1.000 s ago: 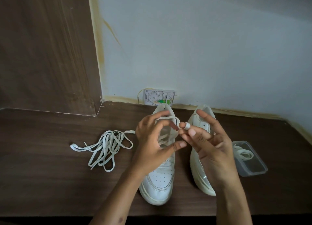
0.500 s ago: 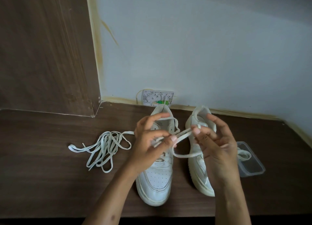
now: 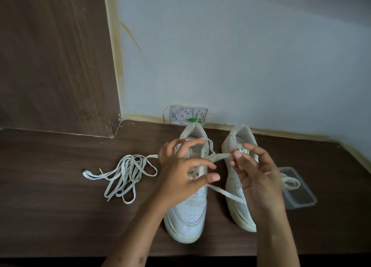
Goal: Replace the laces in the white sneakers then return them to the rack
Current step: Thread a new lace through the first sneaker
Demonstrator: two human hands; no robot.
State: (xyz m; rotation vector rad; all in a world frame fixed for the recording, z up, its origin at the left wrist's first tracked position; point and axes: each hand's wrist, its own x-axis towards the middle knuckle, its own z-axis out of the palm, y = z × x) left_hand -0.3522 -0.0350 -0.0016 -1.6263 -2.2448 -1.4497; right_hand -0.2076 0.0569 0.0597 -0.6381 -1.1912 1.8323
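Two white sneakers stand side by side on the dark wooden surface, toes toward me: the left sneaker point(image 3: 188, 212) and the right sneaker point(image 3: 239, 138). My left hand point(image 3: 178, 178) hovers over the left sneaker's tongue with curled fingers, and a white lace point(image 3: 221, 157) loops round between its index finger and thumb. My right hand point(image 3: 259, 178) pinches that lace near its end above the right sneaker. A second strand of the lace runs from under my left thumb across to my right palm. The eyelets under my left hand are mostly hidden.
A loose tangle of white laces point(image 3: 124, 172) lies left of the sneakers. A clear plastic container point(image 3: 301, 198) holding another coiled lace point(image 3: 290, 181) sits at the right. A small white wall box point(image 3: 188, 115) is behind the shoes, and a wooden panel point(image 3: 54, 62) rises at the left.
The lace has been drawn out longer between my hands. My right hand has moved right and down a little, and my left thumb and index finger have spread apart.
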